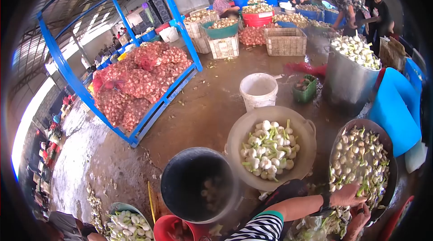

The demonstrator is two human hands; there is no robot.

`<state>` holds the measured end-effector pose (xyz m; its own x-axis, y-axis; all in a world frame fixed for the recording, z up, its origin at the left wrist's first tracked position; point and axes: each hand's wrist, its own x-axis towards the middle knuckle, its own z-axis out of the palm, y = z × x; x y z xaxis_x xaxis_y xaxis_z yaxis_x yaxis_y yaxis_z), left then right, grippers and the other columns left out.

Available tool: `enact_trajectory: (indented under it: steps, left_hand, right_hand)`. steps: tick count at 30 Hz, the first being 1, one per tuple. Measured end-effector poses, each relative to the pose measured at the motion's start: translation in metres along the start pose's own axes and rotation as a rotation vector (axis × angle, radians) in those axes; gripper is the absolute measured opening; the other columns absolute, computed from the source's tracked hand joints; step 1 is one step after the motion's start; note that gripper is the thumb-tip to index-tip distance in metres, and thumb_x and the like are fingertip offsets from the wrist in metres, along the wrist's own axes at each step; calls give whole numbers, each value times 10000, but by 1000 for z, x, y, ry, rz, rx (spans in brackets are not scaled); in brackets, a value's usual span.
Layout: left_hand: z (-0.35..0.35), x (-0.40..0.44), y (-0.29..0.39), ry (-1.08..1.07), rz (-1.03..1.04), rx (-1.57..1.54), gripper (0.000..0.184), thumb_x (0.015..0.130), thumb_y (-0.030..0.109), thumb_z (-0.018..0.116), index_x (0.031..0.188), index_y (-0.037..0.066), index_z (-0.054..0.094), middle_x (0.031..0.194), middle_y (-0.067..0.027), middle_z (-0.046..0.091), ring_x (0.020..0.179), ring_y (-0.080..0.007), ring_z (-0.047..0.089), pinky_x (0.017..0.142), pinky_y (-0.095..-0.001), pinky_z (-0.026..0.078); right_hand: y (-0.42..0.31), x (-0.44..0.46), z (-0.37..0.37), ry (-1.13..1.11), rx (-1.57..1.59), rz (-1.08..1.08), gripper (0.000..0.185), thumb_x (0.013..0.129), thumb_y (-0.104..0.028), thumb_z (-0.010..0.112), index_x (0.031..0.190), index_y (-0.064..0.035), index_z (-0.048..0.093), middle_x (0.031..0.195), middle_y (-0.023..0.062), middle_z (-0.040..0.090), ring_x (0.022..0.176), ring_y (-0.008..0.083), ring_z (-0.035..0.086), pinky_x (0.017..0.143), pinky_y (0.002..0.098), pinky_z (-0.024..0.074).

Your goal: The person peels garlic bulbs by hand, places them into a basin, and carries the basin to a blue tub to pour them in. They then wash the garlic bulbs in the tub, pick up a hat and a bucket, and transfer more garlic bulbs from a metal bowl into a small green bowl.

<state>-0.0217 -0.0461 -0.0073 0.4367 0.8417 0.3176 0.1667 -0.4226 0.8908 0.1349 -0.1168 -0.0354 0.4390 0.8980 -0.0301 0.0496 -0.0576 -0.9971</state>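
Note:
My left hand (346, 197), with a dark band at the wrist and a striped sleeve, reaches to the near edge of a large tub (393, 175). Its fingers are closed. Just below it is my right hand (358, 223), fingers bent and close to the left fingertips. What lies between the fingers is too small and hidden to make out. Wet-looking garlic bulbs with green stalks (359, 164) fill the tub beyond my hands. Loose peelings (324, 226) lie under my forearm. Cleaner white garlic bulbs (270, 146) sit in a wide beige basin (237, 138) to the left.
A black bucket (173, 175), a red bucket (160, 229) and a white bucket (259, 101) stand on the wet floor. Right of them are a heaped metal pot (347, 81) and a blue plastic sheet (392, 105). Farther off are a blue rack (155, 117) of net sacks and several people.

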Motion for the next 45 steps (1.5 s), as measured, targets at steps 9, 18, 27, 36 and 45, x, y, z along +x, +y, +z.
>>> enact_trajectory:
  steps: [9, 18, 27, 36, 45]
  left_hand:
    - [-9, 6, 6, -93, 102, -221, 420, 743, 405, 639, 861, 12, 548, 788, -175, 558, 681, -278, 565, 598, -364, 439]
    - [-2, 9, -1, -38, -347, -1245, 276, 850, 254, 589, 1018, 41, 540, 801, -23, 566, 678, -111, 560, 551, -288, 482]
    - [-44, 14, 2, -35, -461, -1266, 299, 907, 331, 452, 978, 60, 557, 933, -50, 603, 838, -150, 581, 735, -299, 479]
    - [-38, 16, 5, 116, -263, -682, 345, 898, 292, 470, 1046, -2, 572, 1002, -73, 553, 913, -126, 513, 777, -266, 425]
    - [-40, 25, -3, -35, -541, -1510, 510, 860, 405, 433, 1135, -23, 477, 1110, -213, 525, 1074, -329, 484, 887, -428, 416]
  right_hand:
    - [2, 8, 11, 137, -268, -319, 156, 866, -61, 425, 757, -20, 527, 566, -3, 458, 447, 53, 415, 365, 206, 336]
    - [74, -19, 13, -387, -559, -635, 102, 781, -97, 489, 856, -56, 544, 773, 76, 539, 680, 197, 522, 598, 285, 409]
    - [-77, -31, 35, -198, -20, -224, 325, 804, -55, 573, 1117, 29, 555, 890, 13, 598, 767, 81, 518, 673, 240, 422]
    - [-85, -16, 75, 56, -734, -468, 199, 692, -48, 560, 884, -34, 610, 761, 143, 612, 669, 285, 596, 612, 357, 466]
    - [-61, -16, 51, -85, 214, 57, 287, 654, 23, 473, 909, -29, 595, 778, 113, 628, 627, 242, 577, 597, 306, 460]
